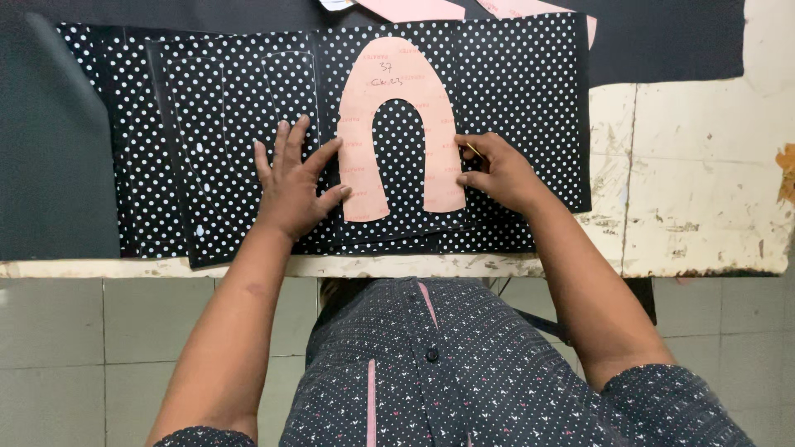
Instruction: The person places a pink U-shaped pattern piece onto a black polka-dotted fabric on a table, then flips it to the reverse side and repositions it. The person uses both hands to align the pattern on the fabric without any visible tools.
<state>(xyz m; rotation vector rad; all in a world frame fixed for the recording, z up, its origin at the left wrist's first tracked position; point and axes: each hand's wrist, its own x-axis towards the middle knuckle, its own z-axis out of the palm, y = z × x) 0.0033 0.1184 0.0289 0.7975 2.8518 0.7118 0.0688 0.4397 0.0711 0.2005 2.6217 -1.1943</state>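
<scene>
The pink horseshoe-shaped paper template (403, 124) lies on black white-dotted fabric (232, 108) between the hands, arch pointing away; left hand (291, 184) pins it flat, fingers spread, while right hand (497, 172) pinches a thin yellow marking tool (474, 150) against its right leg.

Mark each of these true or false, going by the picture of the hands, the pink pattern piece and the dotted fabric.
1. The left hand lies flat on the polka-dot fabric, fingers at the pattern's edge. True.
2. The pink pattern is a solid circle. False: it is an arch with two legs.
3. The right hand holds a thin yellowish tool at the pattern's right leg. True.
4. The fabric is plain red. False: it is black with white dots.
</scene>
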